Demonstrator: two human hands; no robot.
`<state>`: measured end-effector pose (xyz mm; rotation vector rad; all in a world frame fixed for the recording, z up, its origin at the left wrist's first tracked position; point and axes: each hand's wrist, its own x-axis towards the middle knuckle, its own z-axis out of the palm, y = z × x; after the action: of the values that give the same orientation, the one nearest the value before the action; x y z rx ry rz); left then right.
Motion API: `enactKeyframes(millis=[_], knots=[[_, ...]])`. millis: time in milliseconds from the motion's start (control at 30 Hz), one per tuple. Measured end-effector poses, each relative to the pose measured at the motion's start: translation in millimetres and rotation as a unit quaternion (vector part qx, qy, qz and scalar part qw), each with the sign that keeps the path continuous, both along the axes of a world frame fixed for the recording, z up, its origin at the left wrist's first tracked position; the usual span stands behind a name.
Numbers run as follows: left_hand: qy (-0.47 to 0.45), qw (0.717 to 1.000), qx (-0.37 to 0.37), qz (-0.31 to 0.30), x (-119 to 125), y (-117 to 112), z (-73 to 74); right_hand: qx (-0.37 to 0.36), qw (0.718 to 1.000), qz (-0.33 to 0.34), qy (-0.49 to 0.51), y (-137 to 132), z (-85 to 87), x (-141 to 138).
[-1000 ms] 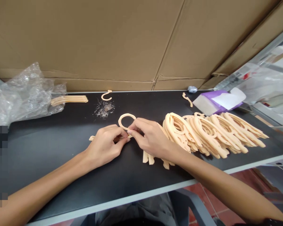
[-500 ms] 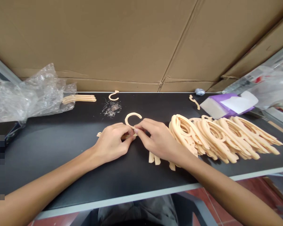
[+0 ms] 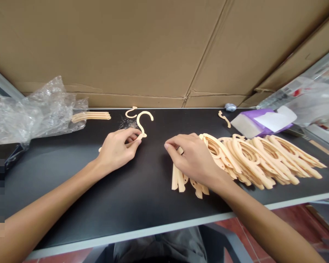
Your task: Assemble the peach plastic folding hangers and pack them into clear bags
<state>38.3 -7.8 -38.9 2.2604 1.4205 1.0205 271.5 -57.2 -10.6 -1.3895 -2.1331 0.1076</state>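
My left hand (image 3: 117,149) is closed on a peach plastic hanger piece (image 3: 142,123) whose hook curls up beyond my fingertips, above the black table (image 3: 98,190). To the right, my right hand (image 3: 191,156) rests with curled fingers on the near end of a long fanned stack of peach hangers (image 3: 252,155). Its fingertips pinch at the topmost pieces. Several straight ends of the stack stick out below the hand.
A loose hook (image 3: 131,111) and a few thin peach strips (image 3: 91,116) lie at the back left beside crumpled clear plastic wrap (image 3: 30,111). Dusty shavings sit behind my left hand. Another small piece (image 3: 224,118), a purple-and-white pad (image 3: 263,122) and a cardboard wall (image 3: 153,51) stand behind.
The hands, joined on one piece before, have parted. My left hand has carried the hooked piece back and left; my right hand has moved onto the hanger stack.
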Motion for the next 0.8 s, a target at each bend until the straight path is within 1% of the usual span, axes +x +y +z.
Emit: enactKeyframes(millis=[100,167,300,367,433,500,600,700,800], knots=[[0.056,0.998,-0.019,0.018,-2.3,1.3,-1.1,-0.004,1.000,0.006,-0.005,-1.4,-2.0,-2.0],[0.102,0.994,-0.019,0.026,-2.3,-0.1,0.8,0.000,1.000,0.010,-0.010,-2.3,-3.3,-2.9],[0.177,0.984,-0.011,0.017,-1.6,-2.5,11.2,0.019,0.999,0.021,-0.019,-3.2,-4.5,-3.6],[0.201,0.979,-0.015,0.014,-4.7,0.6,17.8,0.028,0.999,0.025,-0.022,-4.1,-4.5,-4.1],[0.213,0.976,-0.015,0.038,-12.7,8.7,23.2,0.034,0.999,0.029,-0.027,-5.4,-4.4,-4.8],[0.229,0.970,0.002,0.079,-26.0,21.6,25.6,0.031,0.998,0.033,-0.040,-7.4,-4.3,-5.4],[0.286,0.951,0.022,0.120,-49.9,42.8,23.1,0.017,0.997,0.043,-0.062,-10.5,-3.9,-6.0],[0.317,0.940,-0.007,0.129,-65.6,54.7,17.8,0.010,0.996,0.048,-0.070,-12.6,-2.8,-6.2],[0.311,0.943,0.006,0.121,-66.5,54.6,16.4,0.011,0.997,0.045,-0.069,-13.0,-0.9,-5.9]])
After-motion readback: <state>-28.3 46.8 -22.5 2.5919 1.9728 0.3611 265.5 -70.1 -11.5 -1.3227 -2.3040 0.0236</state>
